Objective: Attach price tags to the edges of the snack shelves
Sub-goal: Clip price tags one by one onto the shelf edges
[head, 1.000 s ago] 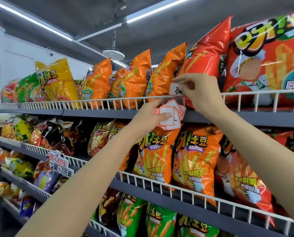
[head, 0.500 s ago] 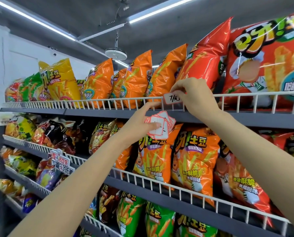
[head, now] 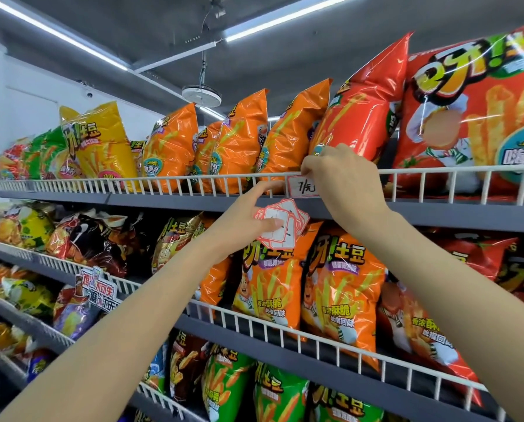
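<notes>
A white price tag (head: pixel 302 187) with handwritten "7元" hangs against the white wire rail (head: pixel 163 178) of the top snack shelf. My right hand (head: pixel 343 178) pinches the tag's top edge at the rail, fingers curled over the wire. Just below and to the left, my left hand (head: pixel 245 220) holds a fanned stack of red-bordered blank tags (head: pixel 280 223), its forefinger stretched up toward the hanging tag. Orange and red chip bags stand right behind the rail.
The grey top shelf edge (head: pixel 133 200) runs across the view. Lower shelves with white wire rails (head: pixel 285 325) hold orange, green and dark snack bags. A red-and-white promo sign (head: pixel 98 289) is clipped to the second shelf's rail at left.
My right hand has brought the tag down from in front of the bags onto the top rail. My left hand with the tag stack dipped slightly and its forefinger reached up to the tag.
</notes>
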The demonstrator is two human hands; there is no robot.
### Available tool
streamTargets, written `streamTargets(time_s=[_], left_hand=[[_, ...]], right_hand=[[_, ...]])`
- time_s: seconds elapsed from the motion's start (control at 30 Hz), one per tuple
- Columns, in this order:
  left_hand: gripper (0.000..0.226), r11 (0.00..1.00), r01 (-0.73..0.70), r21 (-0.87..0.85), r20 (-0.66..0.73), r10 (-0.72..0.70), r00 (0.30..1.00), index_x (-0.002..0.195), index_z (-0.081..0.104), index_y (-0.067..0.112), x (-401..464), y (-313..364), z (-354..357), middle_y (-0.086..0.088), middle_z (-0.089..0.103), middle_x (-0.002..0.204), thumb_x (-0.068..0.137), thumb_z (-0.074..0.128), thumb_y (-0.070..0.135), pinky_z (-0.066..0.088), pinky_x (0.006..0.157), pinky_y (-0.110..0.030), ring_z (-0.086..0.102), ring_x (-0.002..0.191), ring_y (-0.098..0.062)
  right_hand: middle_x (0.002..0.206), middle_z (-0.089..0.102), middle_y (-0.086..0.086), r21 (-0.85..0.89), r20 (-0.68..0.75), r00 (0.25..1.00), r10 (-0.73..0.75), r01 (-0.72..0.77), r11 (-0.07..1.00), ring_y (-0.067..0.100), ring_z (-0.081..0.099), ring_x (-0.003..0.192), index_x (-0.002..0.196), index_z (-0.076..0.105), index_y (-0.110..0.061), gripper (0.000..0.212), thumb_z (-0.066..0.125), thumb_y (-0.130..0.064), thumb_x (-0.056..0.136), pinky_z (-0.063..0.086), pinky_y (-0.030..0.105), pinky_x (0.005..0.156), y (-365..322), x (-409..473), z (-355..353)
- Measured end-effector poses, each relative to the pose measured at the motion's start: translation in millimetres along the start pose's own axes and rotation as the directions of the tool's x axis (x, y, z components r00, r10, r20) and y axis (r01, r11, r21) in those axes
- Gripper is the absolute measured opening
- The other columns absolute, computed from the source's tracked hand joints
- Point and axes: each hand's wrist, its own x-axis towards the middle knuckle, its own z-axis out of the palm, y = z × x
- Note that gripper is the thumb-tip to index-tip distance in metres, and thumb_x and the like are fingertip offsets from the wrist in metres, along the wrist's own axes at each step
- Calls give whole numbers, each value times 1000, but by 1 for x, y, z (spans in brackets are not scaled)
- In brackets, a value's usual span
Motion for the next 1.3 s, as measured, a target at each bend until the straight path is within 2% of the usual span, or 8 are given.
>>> streamTargets(time_s=[0.13,0.4,0.5,0.63,0.83,1.0,1.17,1.3], left_hand=[[66,1000,-1,-6,4,1,1000,139,32,36,2,-1,0,12,36,143,87,62,10,50,72,-11,64,95,-3],[67,1000,8,10,3,-8,1000,142,30,34,3,0,-2,10,34,146,88,62,10,48,63,-6,61,99,-3],[67,1000,8,22,8,-8,1000,142,30,33,3,1,-3,9,33,148,88,62,10,50,69,-9,61,99,-3],[66,1000,23,7,20,-23,1000,141,31,33,4,1,-4,3,40,144,87,62,9,55,88,-35,66,101,-13],[66,1000,23,-9,29,-23,999,141,32,31,3,1,-4,3,45,140,87,61,8,55,88,-36,67,99,-14],[65,999,20,-31,37,-19,999,140,33,31,4,1,-6,1,49,138,87,61,6,55,89,-41,67,99,-16],[64,999,28,-33,50,-27,998,139,33,33,3,2,-5,-3,57,128,88,60,5,57,85,-35,68,94,-15],[63,999,40,-37,48,-39,998,137,34,34,3,4,-6,-6,56,129,88,60,5,56,87,-40,68,95,-16]], right_hand=[[124,52,10,-28,27,1000,-2,3,1000,27,45,118,122,51,-16,33,59,-21,91,44,40,90,-3,-3,2],[125,50,10,-22,37,999,-8,9,1000,27,42,120,123,52,-15,35,60,-22,90,43,41,92,-2,-1,-1],[124,51,9,7,52,999,-10,9,1000,27,43,118,123,54,-19,31,56,-19,92,44,40,89,2,2,-1],[121,54,7,109,79,997,-3,-6,994,27,45,116,119,59,-25,29,53,-14,93,46,42,84,10,8,-2],[115,58,6,144,84,996,-43,31,989,26,49,111,113,62,-24,25,56,-13,91,47,42,81,13,14,1],[112,57,5,184,126,987,-101,76,980,24,51,108,116,62,-26,25,47,-20,97,42,33,72,14,16,-3],[120,57,5,173,167,981,-100,71,982,26,52,112,117,62,-27,27,49,-16,96,48,40,82,18,21,-10],[119,60,3,198,153,985,-82,51,979,25,56,108,115,64,-27,26,49,-17,96,50,39,78,17,20,-11]])
